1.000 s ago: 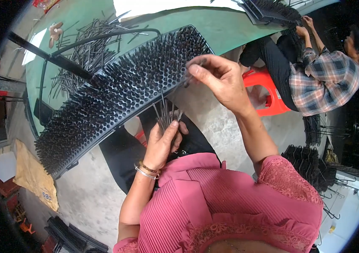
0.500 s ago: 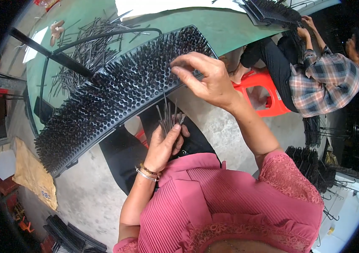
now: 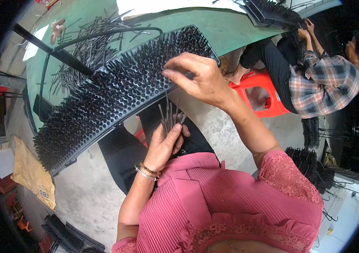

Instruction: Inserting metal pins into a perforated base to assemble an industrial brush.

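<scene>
A long black rack [image 3: 116, 122], densely set with short upright black pins, lies slantwise in front of me, from the lower left up to the far right. My left hand [image 3: 164, 141] is closed round a bundle of thin dark rods [image 3: 169, 116] below the rack's near edge, the rods' tips pointing up toward it. Over the right part of the rack hovers my right hand [image 3: 198, 80]. Its thumb and index finger are bent with a gap between their tips, and I see nothing between them. The other fingers of that hand are partly hidden.
Loose dark rods [image 3: 93, 44] lie heaped on the green table [image 3: 217, 29] beyond the rack. A black bar frame [image 3: 70, 61] reaches over its left part. At right, a co-worker [image 3: 325, 84] handles another pinned rack [image 3: 272, 12] near a red stool [image 3: 255, 95]. Black hooked pieces [image 3: 302, 162] stand nearby.
My right hand has shifted slightly left along the rack. The left hand with its rods stays nearly where it was.
</scene>
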`<state>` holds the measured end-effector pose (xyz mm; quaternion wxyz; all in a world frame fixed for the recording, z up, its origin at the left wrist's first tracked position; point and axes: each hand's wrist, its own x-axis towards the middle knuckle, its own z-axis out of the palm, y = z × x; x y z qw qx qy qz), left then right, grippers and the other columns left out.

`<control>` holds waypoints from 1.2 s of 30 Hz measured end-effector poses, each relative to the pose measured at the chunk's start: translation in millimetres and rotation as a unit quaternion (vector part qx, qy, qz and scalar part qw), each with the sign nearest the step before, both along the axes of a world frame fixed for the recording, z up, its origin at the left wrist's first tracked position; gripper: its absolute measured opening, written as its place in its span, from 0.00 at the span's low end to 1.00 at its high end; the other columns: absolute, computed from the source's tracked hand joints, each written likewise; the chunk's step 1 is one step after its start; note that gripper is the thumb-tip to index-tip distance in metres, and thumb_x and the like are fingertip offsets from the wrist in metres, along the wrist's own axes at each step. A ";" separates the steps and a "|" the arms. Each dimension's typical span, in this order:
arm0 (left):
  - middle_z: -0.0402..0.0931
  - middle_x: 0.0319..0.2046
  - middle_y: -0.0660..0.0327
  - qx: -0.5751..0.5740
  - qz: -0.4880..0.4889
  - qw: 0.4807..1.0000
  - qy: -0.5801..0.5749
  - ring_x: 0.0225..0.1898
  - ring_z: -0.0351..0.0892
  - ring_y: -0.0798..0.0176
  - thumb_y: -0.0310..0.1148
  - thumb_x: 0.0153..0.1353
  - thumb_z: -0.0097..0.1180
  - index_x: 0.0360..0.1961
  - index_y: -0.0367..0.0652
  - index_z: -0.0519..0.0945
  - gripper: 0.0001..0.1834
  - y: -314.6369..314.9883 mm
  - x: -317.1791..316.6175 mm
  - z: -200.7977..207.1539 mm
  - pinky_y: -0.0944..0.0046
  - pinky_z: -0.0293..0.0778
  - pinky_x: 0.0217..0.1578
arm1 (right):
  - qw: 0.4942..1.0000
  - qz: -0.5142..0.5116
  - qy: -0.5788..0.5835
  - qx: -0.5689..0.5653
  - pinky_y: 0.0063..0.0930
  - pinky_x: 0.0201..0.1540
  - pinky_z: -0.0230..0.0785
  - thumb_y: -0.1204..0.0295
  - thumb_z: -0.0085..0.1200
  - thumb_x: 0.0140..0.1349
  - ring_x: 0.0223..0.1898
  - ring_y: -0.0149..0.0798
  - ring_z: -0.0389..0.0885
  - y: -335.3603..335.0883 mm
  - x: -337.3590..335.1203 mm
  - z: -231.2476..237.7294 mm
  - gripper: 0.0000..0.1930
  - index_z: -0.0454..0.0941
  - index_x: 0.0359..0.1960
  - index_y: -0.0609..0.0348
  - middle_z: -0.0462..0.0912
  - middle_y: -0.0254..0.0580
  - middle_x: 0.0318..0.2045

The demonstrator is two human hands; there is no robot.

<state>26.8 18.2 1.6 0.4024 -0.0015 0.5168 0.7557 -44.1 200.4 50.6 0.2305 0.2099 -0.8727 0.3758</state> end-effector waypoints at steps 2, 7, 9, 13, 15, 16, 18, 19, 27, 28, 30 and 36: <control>0.73 0.29 0.62 0.003 -0.004 1.000 -0.001 0.17 0.63 0.76 0.36 0.67 0.45 0.48 0.39 0.70 0.14 -0.2 0.4 -0.2 0.77 0.58 0.14 | 1.000 -0.012 -0.026 -0.004 0.27 0.30 0.72 0.74 0.60 0.53 0.29 0.38 0.81 -1.3 0.8 0.5 0.07 0.79 0.32 0.65 0.81 0.44 0.28; 0.74 0.29 0.62 -0.003 -0.005 1.000 -0.003 0.17 0.63 0.76 0.36 0.67 0.44 0.46 0.39 0.70 0.13 0.2 0.7 -0.2 0.77 0.58 0.14 | 0.999 -0.019 -0.029 0.004 0.26 0.30 0.72 0.75 0.60 0.53 0.29 0.36 0.80 -1.6 3.3 -3.0 0.08 0.79 0.33 0.64 0.81 0.44 0.29; 0.74 0.29 0.62 -0.005 -0.004 1.000 -0.007 0.17 0.63 0.76 0.36 0.67 0.44 0.46 0.39 0.70 0.12 0.2 1.0 -0.2 0.77 0.58 0.14 | 0.999 -0.021 -0.033 0.003 0.25 0.31 0.72 0.75 0.60 0.53 0.29 0.36 0.80 -1.7 3.6 -1.9 0.08 0.79 0.34 0.64 0.81 0.44 0.30; 0.74 0.29 0.62 -0.001 -0.004 1.000 -0.002 0.17 0.62 0.76 0.35 0.67 0.44 0.46 0.39 0.70 0.12 0.1 1.3 -1.6 0.77 0.58 0.14 | 0.999 -0.024 -0.033 -0.017 0.25 0.32 0.72 0.75 0.60 0.53 0.29 0.36 0.80 -2.6 4.6 -2.6 0.08 0.79 0.35 0.64 0.81 0.43 0.31; 0.74 0.29 0.62 0.004 -0.004 1.000 -0.004 0.17 0.62 0.76 0.35 0.67 0.44 0.46 0.39 0.70 0.12 0.2 1.7 -1.4 0.77 0.58 0.14 | 0.999 -0.028 -0.029 -0.019 0.25 0.32 0.72 0.76 0.60 0.53 0.29 0.35 0.80 -1.7 5.2 -6.4 0.08 0.79 0.35 0.64 0.81 0.43 0.31; 0.74 0.29 0.62 0.003 -0.007 1.000 -0.001 0.17 0.62 0.76 0.35 0.67 0.44 0.46 0.39 0.70 0.12 0.4 2.0 -1.0 0.77 0.58 0.14 | 1.000 -0.007 -0.002 0.003 0.25 0.32 0.72 0.76 0.59 0.53 0.29 0.35 0.80 0.1 5.3 -8.9 0.08 0.79 0.35 0.64 0.81 0.43 0.31; 0.74 0.29 0.63 0.001 -0.008 1.000 0.002 0.17 0.62 0.76 0.34 0.67 0.44 0.47 0.39 0.71 0.12 -1.0 2.1 -0.7 0.77 0.58 0.14 | 0.999 0.017 0.025 0.025 0.25 0.32 0.72 0.77 0.58 0.53 0.29 0.34 0.80 0.3 6.2 -9.4 0.09 0.79 0.36 0.65 0.81 0.43 0.31; 0.73 0.30 0.63 0.008 -0.020 1.000 -0.001 0.18 0.62 0.77 0.35 0.68 0.44 0.48 0.40 0.69 0.12 -2.1 1.6 -0.6 0.78 0.58 0.15 | 1.000 0.007 0.004 0.012 0.25 0.32 0.72 0.78 0.57 0.53 0.30 0.34 0.80 -0.5 7.8 -7.4 0.08 0.79 0.36 0.65 0.81 0.43 0.31; 0.73 0.30 0.64 0.011 -0.034 0.999 -0.005 0.19 0.62 0.77 0.35 0.68 0.43 0.48 0.40 0.68 0.12 -2.6 1.9 -0.6 0.78 0.59 0.16 | 0.999 -0.032 -0.019 -0.032 0.24 0.32 0.71 0.81 0.52 0.54 0.30 0.33 0.80 0.3 11.1 -6.6 0.09 0.79 0.37 0.65 0.81 0.43 0.31; 0.73 0.30 0.63 0.025 -0.026 0.999 -0.008 0.19 0.62 0.77 0.35 0.68 0.43 0.48 0.40 0.68 0.13 -2.3 1.3 3.3 0.78 0.59 0.16 | 0.998 -0.026 -0.042 -0.049 0.23 0.32 0.70 0.80 0.53 0.55 0.30 0.32 0.79 0.7 14.0 -3.5 0.08 0.79 0.37 0.65 0.81 0.42 0.31; 0.73 0.30 0.63 0.038 -0.017 0.999 -0.011 0.19 0.62 0.77 0.36 0.68 0.43 0.48 0.40 0.68 0.13 -3.1 0.4 7.3 0.78 0.59 0.16 | 0.996 -0.019 -0.064 -0.067 0.22 0.32 0.69 0.79 0.54 0.55 0.29 0.30 0.78 -0.1 22.4 3.5 0.08 0.79 0.37 0.65 0.80 0.41 0.31; 0.73 0.30 0.64 0.072 -0.049 0.994 0.063 0.19 0.63 0.78 0.37 0.68 0.43 0.49 0.39 0.68 0.15 2.9 -9.1 12.6 0.78 0.59 0.18 | 0.862 0.047 -0.413 -0.291 0.21 0.36 0.68 0.69 0.61 0.56 0.34 0.25 0.75 8.2 47.7 -1.6 0.12 0.81 0.36 0.67 0.81 0.35 0.32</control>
